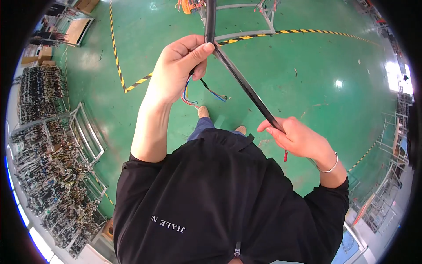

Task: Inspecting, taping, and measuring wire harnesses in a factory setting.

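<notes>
the left hand [178, 70] is closed around a black tube [244, 86], with the thumb pressed on it near the top. thin coloured wires [193, 94] hang out under that hand. the tube runs down and across to the right hand [296, 138], which pinches its lower end. below both hands is the green floor [307, 66] with yellow and black stripes.

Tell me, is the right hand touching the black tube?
Touching. The head view shows the right hand with its fingers closed around the lower end of the black tube, which runs straight up to the left hand.
</notes>
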`<state>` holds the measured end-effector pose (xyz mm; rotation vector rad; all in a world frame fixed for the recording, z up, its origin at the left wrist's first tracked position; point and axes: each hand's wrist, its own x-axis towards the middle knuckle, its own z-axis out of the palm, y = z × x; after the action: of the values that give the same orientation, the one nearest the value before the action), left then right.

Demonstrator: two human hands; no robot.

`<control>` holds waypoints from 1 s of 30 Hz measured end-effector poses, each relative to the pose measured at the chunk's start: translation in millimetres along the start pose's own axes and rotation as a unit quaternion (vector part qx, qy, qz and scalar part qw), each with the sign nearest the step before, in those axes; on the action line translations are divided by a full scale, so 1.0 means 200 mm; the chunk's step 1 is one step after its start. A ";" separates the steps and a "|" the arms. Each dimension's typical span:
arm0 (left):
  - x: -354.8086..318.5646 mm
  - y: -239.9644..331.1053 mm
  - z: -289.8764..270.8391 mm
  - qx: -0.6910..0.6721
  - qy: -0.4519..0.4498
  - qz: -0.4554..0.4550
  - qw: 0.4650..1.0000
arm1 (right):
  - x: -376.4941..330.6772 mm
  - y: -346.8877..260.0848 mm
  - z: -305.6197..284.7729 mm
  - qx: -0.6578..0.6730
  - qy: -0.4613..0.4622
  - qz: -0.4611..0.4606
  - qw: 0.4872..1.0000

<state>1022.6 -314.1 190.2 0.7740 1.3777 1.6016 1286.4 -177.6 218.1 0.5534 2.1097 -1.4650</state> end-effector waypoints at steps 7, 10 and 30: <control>0.08 0.00 0.03 0.023 0.044 0.010 0.999 | 0.01 0.10 -0.08 0.100 -0.100 -0.050 0.989; 0.08 -0.02 0.01 0.002 0.059 0.010 0.998 | -0.03 0.14 -0.04 0.172 -0.099 -0.107 0.974; 0.17 0.19 0.01 0.020 0.072 0.001 0.997 | -0.26 0.40 -0.02 0.303 -0.129 -0.168 0.929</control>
<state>1002.5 -283.9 225.3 0.6943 1.5154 1.6623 1373.9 -148.6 193.9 0.1870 1.5773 -2.2702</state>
